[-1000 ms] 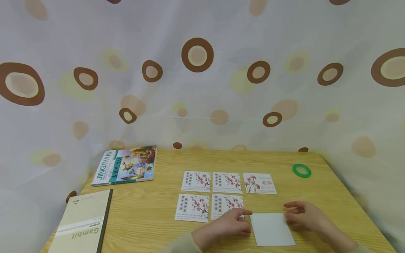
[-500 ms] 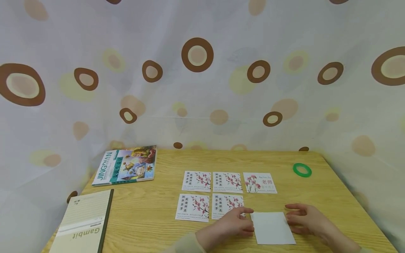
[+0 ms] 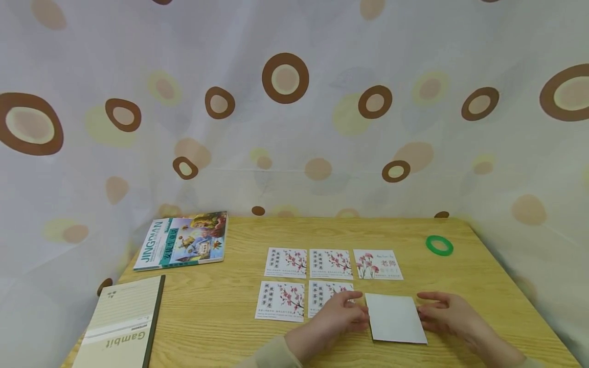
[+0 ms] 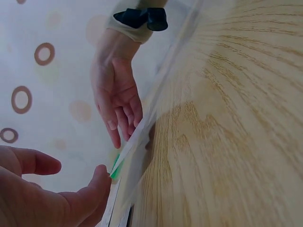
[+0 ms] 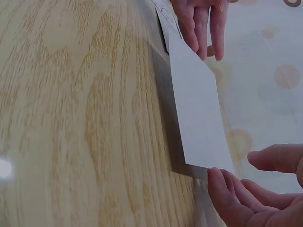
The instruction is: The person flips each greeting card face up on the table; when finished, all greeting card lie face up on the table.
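Note:
A blank white square card [image 3: 398, 320] is held by its side edges between my two hands, a little above the wooden table [image 3: 207, 312]; the right wrist view shows its shadow beneath the card [image 5: 196, 104]. My left hand [image 3: 338, 321] touches the left edge with its fingertips, thumb apart from the card. On the opposite edge are the fingertips of my right hand [image 3: 453, 321], its thumb also free. Just beyond, a printed blossom card [image 3: 330, 294] lies partly hidden behind my left hand. A carnation card [image 3: 378, 265] lies above the white one.
More blossom cards lie to the left, such as the near-left card [image 3: 279, 301] and the far-left card [image 3: 286, 263]. A green ring [image 3: 444, 252] sits at the far right. A picture book [image 3: 184, 240] and a notebook [image 3: 117, 322] line the left side. A spotted curtain [image 3: 317, 138] stands behind.
The white card has moved away from my body, toward the printed cards, and has come up off the table. Both hands have stayed at its edges.

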Demonstrator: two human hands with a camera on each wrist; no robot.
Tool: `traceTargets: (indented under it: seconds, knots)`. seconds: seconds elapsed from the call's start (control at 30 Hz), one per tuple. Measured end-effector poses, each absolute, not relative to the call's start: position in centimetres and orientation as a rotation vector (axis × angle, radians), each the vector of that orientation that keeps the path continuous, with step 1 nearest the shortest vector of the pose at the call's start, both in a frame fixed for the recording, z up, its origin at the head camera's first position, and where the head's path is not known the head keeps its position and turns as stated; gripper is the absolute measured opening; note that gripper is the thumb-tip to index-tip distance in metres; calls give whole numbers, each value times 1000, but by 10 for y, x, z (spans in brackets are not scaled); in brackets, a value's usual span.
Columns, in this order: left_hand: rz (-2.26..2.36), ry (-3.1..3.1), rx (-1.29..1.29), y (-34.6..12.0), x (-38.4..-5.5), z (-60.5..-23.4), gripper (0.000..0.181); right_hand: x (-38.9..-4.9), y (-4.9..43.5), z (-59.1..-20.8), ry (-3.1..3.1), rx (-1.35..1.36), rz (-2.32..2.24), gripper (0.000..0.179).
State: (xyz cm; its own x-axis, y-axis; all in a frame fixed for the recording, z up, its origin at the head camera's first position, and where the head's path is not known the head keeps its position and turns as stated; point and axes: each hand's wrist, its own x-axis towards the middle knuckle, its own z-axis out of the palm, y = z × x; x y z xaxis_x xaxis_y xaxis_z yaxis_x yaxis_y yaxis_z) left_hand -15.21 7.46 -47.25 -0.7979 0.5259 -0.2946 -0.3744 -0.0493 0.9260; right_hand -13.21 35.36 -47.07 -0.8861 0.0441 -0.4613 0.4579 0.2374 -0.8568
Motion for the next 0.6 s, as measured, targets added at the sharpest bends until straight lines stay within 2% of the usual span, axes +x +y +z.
traceTargets:
  seconds: [0.6]
  knots:
    - [1980,1564,172,73,-157,-473,55,-129,360,-470,2256,229,-1800,52]
